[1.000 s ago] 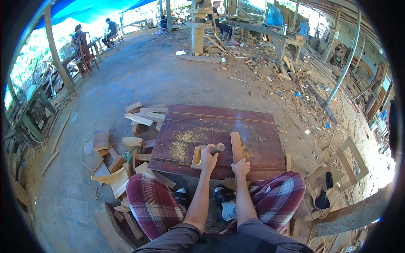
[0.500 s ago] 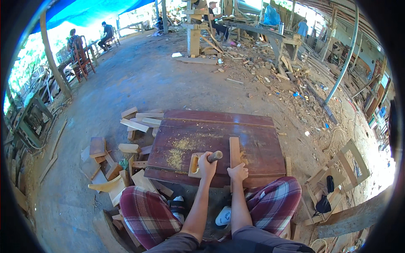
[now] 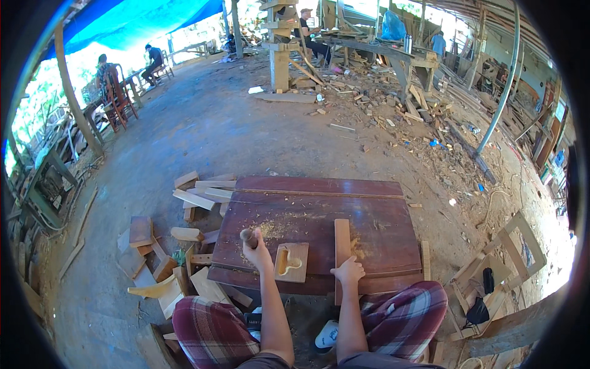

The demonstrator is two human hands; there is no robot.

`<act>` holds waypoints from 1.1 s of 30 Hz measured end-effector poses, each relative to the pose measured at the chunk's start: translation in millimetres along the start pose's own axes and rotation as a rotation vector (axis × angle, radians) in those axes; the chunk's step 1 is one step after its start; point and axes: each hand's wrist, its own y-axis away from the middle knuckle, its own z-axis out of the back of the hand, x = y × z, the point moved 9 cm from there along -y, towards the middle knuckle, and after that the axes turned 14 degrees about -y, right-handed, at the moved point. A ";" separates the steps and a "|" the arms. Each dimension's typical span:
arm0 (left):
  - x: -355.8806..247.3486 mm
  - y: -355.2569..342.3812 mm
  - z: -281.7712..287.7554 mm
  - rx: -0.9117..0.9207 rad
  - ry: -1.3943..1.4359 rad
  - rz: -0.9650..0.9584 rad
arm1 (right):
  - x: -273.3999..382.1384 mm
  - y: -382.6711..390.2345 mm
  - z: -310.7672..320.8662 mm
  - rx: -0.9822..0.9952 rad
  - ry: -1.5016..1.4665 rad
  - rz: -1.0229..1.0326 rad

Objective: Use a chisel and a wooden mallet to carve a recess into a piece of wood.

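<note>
My left hand [image 3: 258, 252] is closed round a short, thick wooden rod [image 3: 249, 238], its round end up, above the left part of a dark red wooden board [image 3: 307, 206]. The rod's lower end is hidden by the hand, so its exact kind does not show. Just right of that hand lies a light wooden block [image 3: 298, 253] with a curved hollow cut into it, touched by neither hand. My right hand [image 3: 348, 270] grips the near part of a long, straight wooden strip [image 3: 342, 243], which lies lengthwise on the board and reaches past its near edge.
Sawdust [image 3: 275, 226] lies on the board. Wooden offcuts [image 3: 203, 195] are heaped to its left. At the right sits a wooden frame [image 3: 522, 246] near a black item [image 3: 478, 312]. Wood scraps [image 3: 393, 101] litter the far ground, and a few people sit farther off.
My left hand has moved left with the wooden rod, away from the hollowed block, which now shows whole. My right hand stays on the strip. The view has tilted up slightly.
</note>
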 end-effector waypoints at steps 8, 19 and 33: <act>-9.5 23.0 -67.1 0.170 -0.036 -0.038 | -1.5 41.1 1.6 0.404 -0.002 -0.004; -34.8 76.6 -127.8 0.342 -0.140 -0.328 | 6.5 76.9 -14.5 0.659 0.069 0.044; -60.3 23.9 -17.4 0.173 -0.231 -0.213 | 3.8 43.6 20.0 0.445 0.030 0.150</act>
